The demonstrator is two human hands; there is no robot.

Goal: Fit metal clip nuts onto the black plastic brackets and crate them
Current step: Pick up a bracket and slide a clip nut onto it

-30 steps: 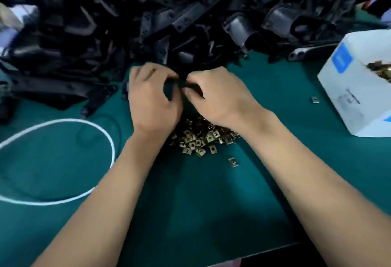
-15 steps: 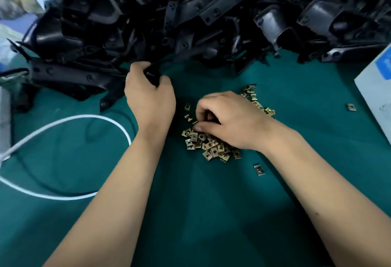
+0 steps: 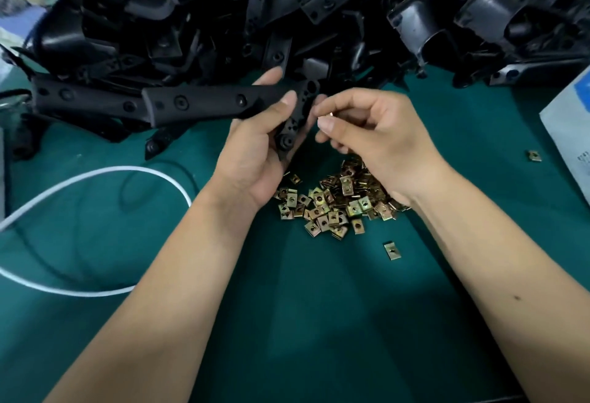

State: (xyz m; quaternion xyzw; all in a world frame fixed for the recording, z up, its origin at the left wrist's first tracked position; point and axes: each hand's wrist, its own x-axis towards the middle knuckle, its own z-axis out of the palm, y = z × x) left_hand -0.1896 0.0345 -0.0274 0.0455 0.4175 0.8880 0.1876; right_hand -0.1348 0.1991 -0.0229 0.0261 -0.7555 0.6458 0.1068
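My left hand (image 3: 255, 150) grips a long black plastic bracket (image 3: 204, 104) above the green table, its long arm pointing left and a short holed tab pointing down across my palm. My right hand (image 3: 370, 134) pinches a small brass-coloured clip nut (image 3: 330, 114) between thumb and forefinger, just right of the bracket's tab. A heap of clip nuts (image 3: 332, 204) lies on the table under both wrists. A big pile of black brackets (image 3: 287, 13) fills the far side of the table.
A white cable (image 3: 95, 176) loops over the green mat (image 3: 319, 322) at the left. A white box (image 3: 571, 134) stands at the right edge. Two stray clip nuts lie apart: one (image 3: 392, 251) in front of the heap, one (image 3: 533, 155) near the box.
My left hand has pulled a bracket out of the pile and lifted it. My right hand has risen from the clip nut heap with one nut and moved up to the bracket.
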